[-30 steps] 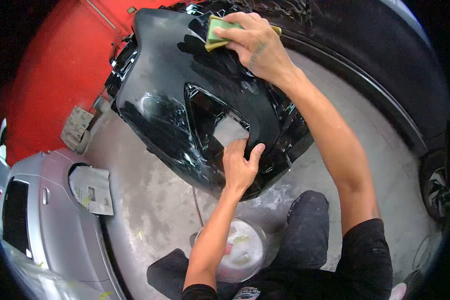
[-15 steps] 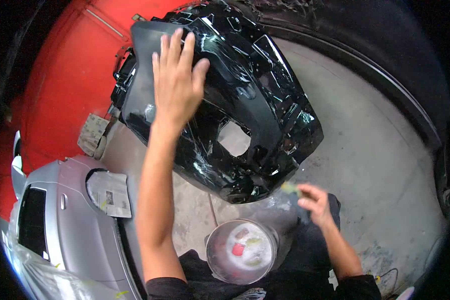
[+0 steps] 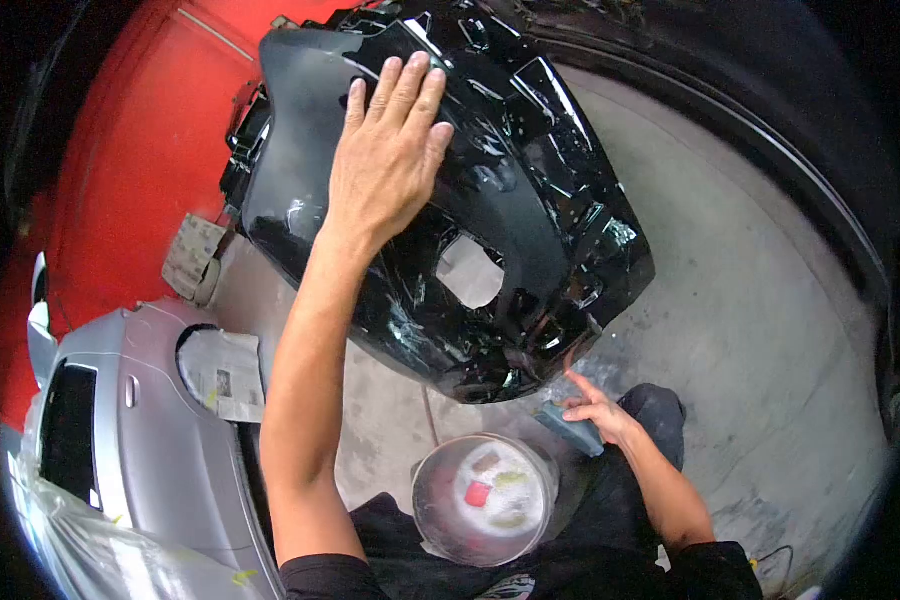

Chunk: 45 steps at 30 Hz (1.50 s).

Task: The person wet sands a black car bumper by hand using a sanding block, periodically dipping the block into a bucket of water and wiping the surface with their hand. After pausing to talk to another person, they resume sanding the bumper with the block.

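A large black car bumper [image 3: 530, 215] lies in front of me, with its upper left part dull and the rest glossy and wet. My left hand [image 3: 390, 155] rests flat on its upper surface, fingers stretched out and slightly apart. Beyond the bumper's near edge, low on the right, my right hand [image 3: 602, 412] grips a flat grey-blue sanding pad [image 3: 572, 430] with the index finger extended. Close to that hand, a bucket [image 3: 425, 500] between my legs contains cloudy, foamy water, a red block [image 3: 477, 494] and some yellowish pieces.
A silver car body [image 3: 160, 400] stands at the left, partly covered with plastic sheeting [image 3: 90, 550] and masking paper [image 3: 232, 385]. Behind it is a red panel [image 3: 120, 180]. A dark car body [image 3: 730, 110] curves along the upper right above the grey floor [image 3: 750, 300].
My left hand has slid right and slightly down over the bumper. My right hand has moved a little left and down, turning the pad, which now points down beside the bucket.
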Each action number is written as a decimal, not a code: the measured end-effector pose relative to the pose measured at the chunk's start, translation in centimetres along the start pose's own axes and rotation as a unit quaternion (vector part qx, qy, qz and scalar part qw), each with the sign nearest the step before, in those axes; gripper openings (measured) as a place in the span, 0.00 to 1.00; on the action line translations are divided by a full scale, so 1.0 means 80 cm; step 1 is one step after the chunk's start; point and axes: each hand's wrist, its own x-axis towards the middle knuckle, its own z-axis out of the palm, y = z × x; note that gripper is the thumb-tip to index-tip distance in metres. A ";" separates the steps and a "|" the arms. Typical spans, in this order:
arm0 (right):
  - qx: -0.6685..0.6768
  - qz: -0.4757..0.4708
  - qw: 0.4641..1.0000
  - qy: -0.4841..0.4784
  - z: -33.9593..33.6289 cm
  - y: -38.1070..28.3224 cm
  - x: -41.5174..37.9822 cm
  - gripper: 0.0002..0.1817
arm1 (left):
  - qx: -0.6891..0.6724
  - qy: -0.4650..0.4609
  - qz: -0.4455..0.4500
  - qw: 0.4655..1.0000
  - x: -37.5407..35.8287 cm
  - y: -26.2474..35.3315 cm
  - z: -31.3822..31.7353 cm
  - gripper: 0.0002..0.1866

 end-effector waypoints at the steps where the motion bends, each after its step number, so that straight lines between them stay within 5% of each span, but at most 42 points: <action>1: -0.002 0.005 1.000 0.000 -0.001 0.003 -0.001 0.62 | -0.005 0.001 -0.002 1.000 -0.003 0.007 -0.002 0.31; 9: 0.018 -0.028 0.999 0.010 0.002 0.011 0.004 0.60 | -0.062 -0.030 0.022 0.997 -0.044 0.079 -0.001 0.35; 17: 0.057 -0.033 0.998 0.016 0.022 0.015 -0.021 0.51 | -0.291 -0.119 0.136 0.939 -0.165 0.177 -0.024 0.35; 21: 0.020 0.048 0.989 -0.136 0.012 0.058 -0.041 0.32 | -0.369 -0.163 0.019 0.915 -0.288 0.179 -0.066 0.30; 23: -0.111 0.058 0.975 -0.184 0.051 0.063 -0.044 0.29 | -0.380 -0.228 -0.113 0.889 -0.362 0.176 -0.072 0.25; 27: -0.424 0.040 0.882 -0.202 0.121 0.041 -0.004 0.26 | -0.407 -0.229 -0.228 0.855 -0.437 0.165 -0.083 0.17; 31: -0.545 -0.009 0.804 -0.237 0.176 0.065 0.020 0.23 | -0.432 -0.284 -0.264 0.814 -0.482 0.162 -0.083 0.18; 33: -0.656 0.038 0.710 -0.253 0.210 0.088 0.025 0.21 | -0.439 -0.331 -0.229 0.803 -0.491 0.156 -0.091 0.22; 34: -0.658 0.049 0.706 -0.257 0.215 0.116 0.030 0.21 | -0.433 -0.381 -0.188 0.795 -0.497 0.149 -0.098 0.25; 36: -0.808 0.006 0.554 -0.203 0.209 0.189 0.050 0.20 | -0.449 -0.409 -0.175 0.775 -0.510 0.142 -0.099 0.27; 39: -0.823 0.128 0.500 -0.238 0.188 0.253 0.081 0.18 | -0.471 -0.462 -0.134 0.740 -0.510 0.128 -0.097 0.28; 43: -0.849 0.077 0.468 -0.234 0.152 0.281 0.081 0.18 | -0.514 -0.445 -0.131 0.722 -0.534 0.097 -0.052 0.24; 45: -0.791 0.223 0.533 -0.201 0.173 0.261 0.091 0.20 | -0.501 -0.465 -0.161 0.712 -0.569 0.085 -0.009 0.23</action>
